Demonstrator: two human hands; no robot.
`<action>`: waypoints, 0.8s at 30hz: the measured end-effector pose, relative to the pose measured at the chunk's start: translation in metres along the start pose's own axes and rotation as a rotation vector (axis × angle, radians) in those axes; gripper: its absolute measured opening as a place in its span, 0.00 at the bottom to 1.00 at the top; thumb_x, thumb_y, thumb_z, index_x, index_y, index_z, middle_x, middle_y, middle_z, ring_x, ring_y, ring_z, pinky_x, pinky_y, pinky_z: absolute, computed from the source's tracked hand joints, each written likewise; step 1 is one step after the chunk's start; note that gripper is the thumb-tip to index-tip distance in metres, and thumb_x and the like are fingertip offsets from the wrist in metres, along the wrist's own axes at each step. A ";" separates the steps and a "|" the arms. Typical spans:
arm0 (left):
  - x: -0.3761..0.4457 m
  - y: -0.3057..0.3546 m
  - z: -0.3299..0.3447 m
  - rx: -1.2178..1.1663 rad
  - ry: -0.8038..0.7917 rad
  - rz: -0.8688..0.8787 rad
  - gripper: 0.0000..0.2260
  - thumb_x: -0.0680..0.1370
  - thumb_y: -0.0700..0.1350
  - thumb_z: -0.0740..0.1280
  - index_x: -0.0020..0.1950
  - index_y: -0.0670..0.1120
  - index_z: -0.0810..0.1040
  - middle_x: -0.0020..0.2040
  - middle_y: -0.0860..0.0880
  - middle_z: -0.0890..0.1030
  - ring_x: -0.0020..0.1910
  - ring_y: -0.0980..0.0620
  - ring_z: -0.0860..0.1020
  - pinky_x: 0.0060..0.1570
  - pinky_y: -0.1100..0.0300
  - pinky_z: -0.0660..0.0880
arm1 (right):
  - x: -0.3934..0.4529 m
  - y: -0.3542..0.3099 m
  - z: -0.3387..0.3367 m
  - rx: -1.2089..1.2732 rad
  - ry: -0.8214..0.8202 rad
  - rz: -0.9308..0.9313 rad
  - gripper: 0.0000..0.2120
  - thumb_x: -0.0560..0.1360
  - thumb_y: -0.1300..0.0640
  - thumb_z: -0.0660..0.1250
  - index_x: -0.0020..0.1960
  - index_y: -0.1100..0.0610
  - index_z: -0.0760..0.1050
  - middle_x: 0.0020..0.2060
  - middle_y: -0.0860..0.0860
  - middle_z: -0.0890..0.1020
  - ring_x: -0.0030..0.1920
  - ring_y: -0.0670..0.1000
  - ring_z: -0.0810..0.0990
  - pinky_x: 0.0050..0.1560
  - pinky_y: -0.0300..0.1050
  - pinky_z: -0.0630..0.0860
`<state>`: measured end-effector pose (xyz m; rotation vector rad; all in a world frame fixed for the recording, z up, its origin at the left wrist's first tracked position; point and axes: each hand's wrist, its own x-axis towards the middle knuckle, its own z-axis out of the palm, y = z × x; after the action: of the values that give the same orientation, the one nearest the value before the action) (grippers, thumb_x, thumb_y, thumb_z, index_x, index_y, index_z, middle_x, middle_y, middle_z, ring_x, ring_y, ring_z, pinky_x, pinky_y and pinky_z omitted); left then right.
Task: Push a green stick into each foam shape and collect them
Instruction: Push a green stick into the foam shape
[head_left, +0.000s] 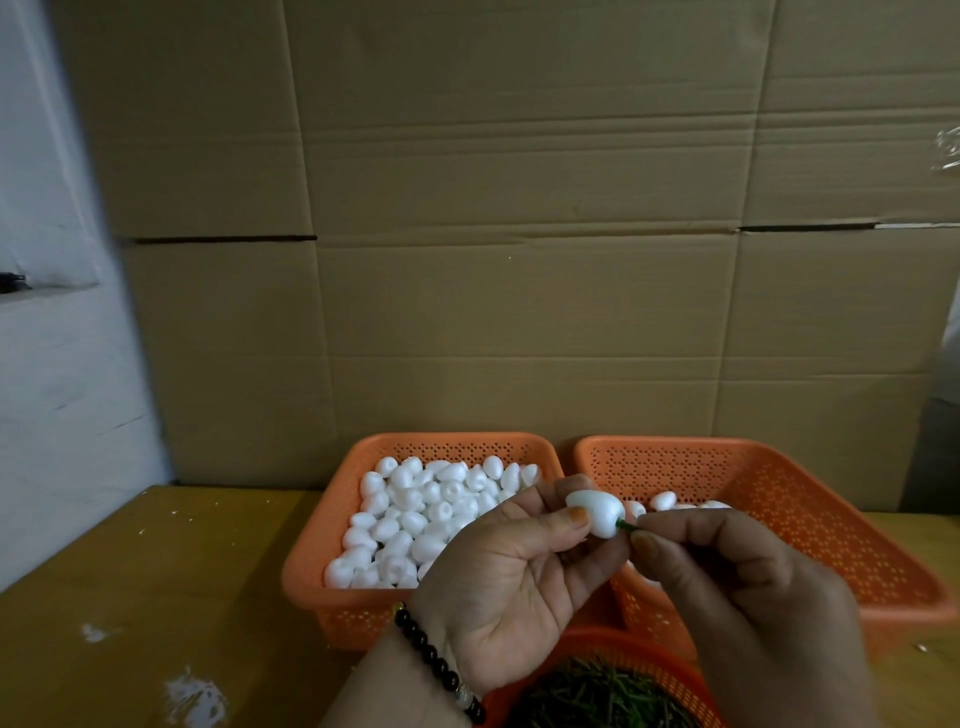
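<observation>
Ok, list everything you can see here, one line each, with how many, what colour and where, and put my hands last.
Left basket: one, orange, on the table, full of white foam shapes, too many to count.
Right basket: one, orange, beside the left one, with a few white foam shapes showing behind the hands.
Round basket: one, orange, nearest the camera, holding a pile of green sticks.
Held foam shape: one, white, above the baskets.
Held green stick: one, its tip in that shape.
Table: one, yellowish wood, with white specks.
Cardboard: brown, standing behind the baskets.
Bead bracelet: one, dark, on the left wrist.
Left hand: holds the foam shape.
Right hand: pinches the stick.
</observation>
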<state>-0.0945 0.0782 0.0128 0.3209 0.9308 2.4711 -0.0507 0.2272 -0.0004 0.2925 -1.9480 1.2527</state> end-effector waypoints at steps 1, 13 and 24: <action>0.000 0.000 0.000 0.000 -0.006 0.002 0.12 0.64 0.29 0.69 0.47 0.36 0.80 0.45 0.38 0.82 0.42 0.45 0.83 0.40 0.54 0.82 | 0.000 0.001 0.000 -0.001 -0.001 0.000 0.11 0.64 0.51 0.71 0.46 0.40 0.80 0.36 0.35 0.83 0.38 0.39 0.82 0.48 0.46 0.75; -0.002 -0.003 0.004 0.002 -0.026 0.024 0.16 0.64 0.30 0.70 0.51 0.35 0.76 0.46 0.37 0.81 0.43 0.44 0.83 0.41 0.55 0.82 | 0.000 0.004 -0.001 -0.004 0.013 -0.024 0.08 0.66 0.49 0.70 0.44 0.40 0.80 0.36 0.37 0.83 0.37 0.42 0.82 0.41 0.41 0.77; -0.003 -0.004 0.004 -0.013 -0.014 0.041 0.11 0.70 0.28 0.65 0.51 0.34 0.78 0.47 0.35 0.81 0.43 0.43 0.83 0.40 0.54 0.82 | -0.001 0.006 0.002 -0.037 0.032 -0.023 0.09 0.67 0.50 0.73 0.45 0.40 0.80 0.37 0.36 0.83 0.39 0.41 0.83 0.53 0.60 0.78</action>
<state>-0.0892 0.0820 0.0130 0.3557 0.9101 2.5080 -0.0543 0.2282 -0.0054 0.2742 -1.9336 1.1979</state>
